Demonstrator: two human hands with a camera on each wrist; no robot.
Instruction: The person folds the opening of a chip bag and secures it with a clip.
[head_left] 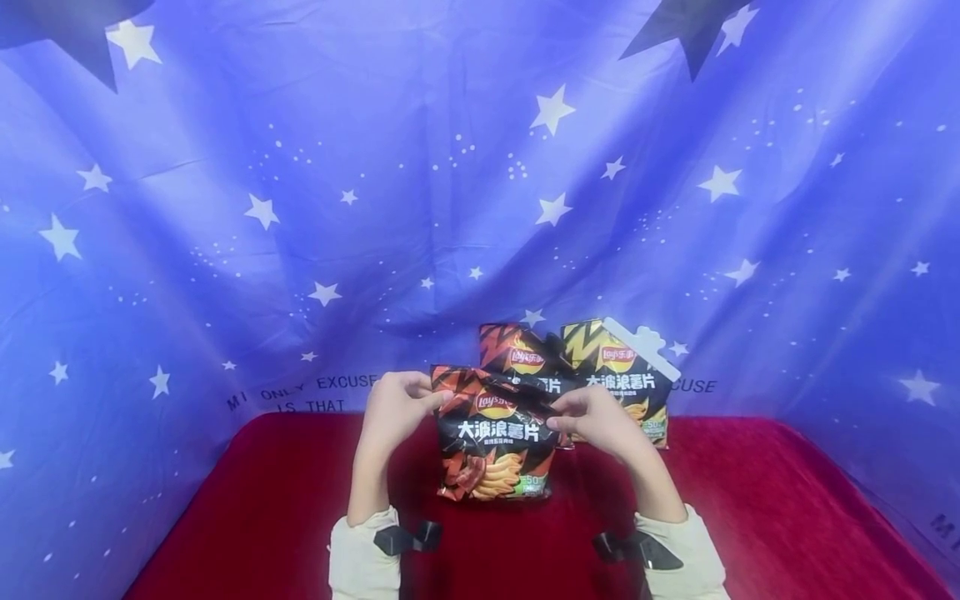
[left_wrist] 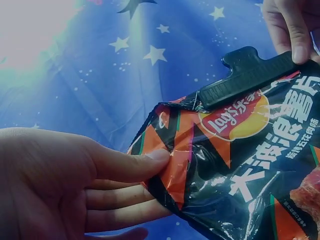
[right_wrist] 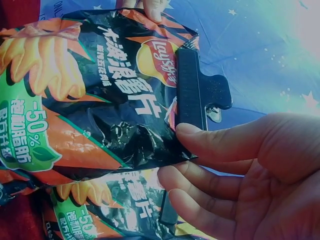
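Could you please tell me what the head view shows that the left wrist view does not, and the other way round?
Only the head view shows the red tabletop, two more chip bags standing behind, one closed with a white clip, and both sleeves.

Only the left wrist view shows the black clip up close, its ridged bar clamped along the front chip bag's top edge, and the left thumb pressed on the bag's orange corner.

Both show the left hand pinching that bag's corner, the right hand at the clip's far end, and the starry blue cloth.

Cream sleeves (head_left: pixel 360 558), black wrist straps (head_left: pixel 405 537), bare hands.
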